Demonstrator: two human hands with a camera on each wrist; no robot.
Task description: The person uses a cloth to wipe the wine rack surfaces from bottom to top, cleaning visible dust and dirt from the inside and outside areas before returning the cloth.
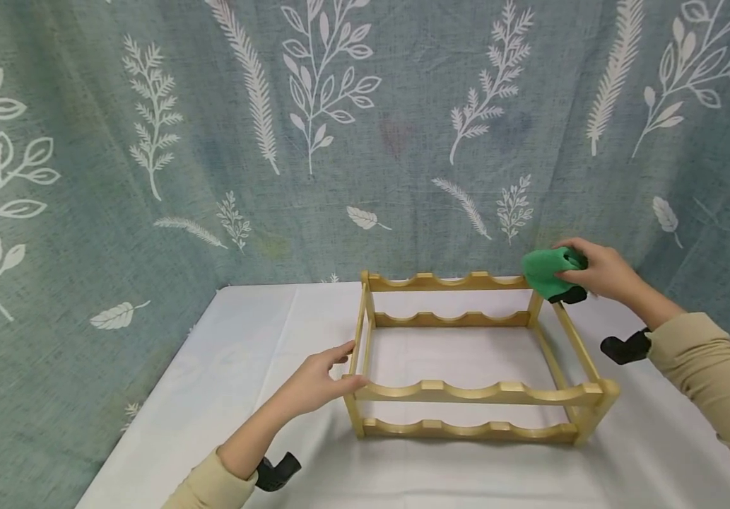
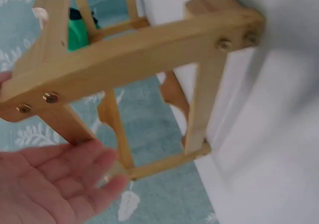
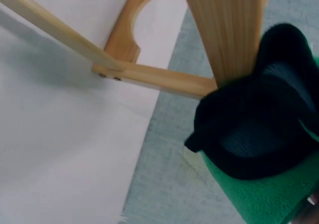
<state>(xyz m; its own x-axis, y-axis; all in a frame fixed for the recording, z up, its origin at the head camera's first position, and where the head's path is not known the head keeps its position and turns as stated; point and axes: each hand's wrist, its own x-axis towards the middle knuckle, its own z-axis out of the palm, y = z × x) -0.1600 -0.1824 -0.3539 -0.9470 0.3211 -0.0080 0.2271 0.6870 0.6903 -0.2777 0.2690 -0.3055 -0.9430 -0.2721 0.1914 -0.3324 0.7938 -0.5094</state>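
A light wooden rack (image 1: pixel 466 390) with scalloped rails stands on the white-covered table. At its front left corner, my left hand (image 1: pixel 316 382) holds the frame, thumb over the top end and fingers along the side. The left wrist view shows those fingers (image 2: pixel 75 179) nearly straight against a side bar. My right hand (image 1: pixel 603 272) grips a bunched green cloth (image 1: pixel 545 272) with black trim at the rack's back right corner. In the right wrist view, the cloth's black part (image 3: pixel 249 129) overlaps the end of a wooden bar; most of the hand is hidden there.
A white cloth (image 1: pixel 237 332) covers the table. Behind it hangs a blue-green curtain (image 1: pixel 396 141) with white leaf prints, close to the rack's back rail. Black wrist mounts (image 1: pixel 278 472) stick out below both forearms.
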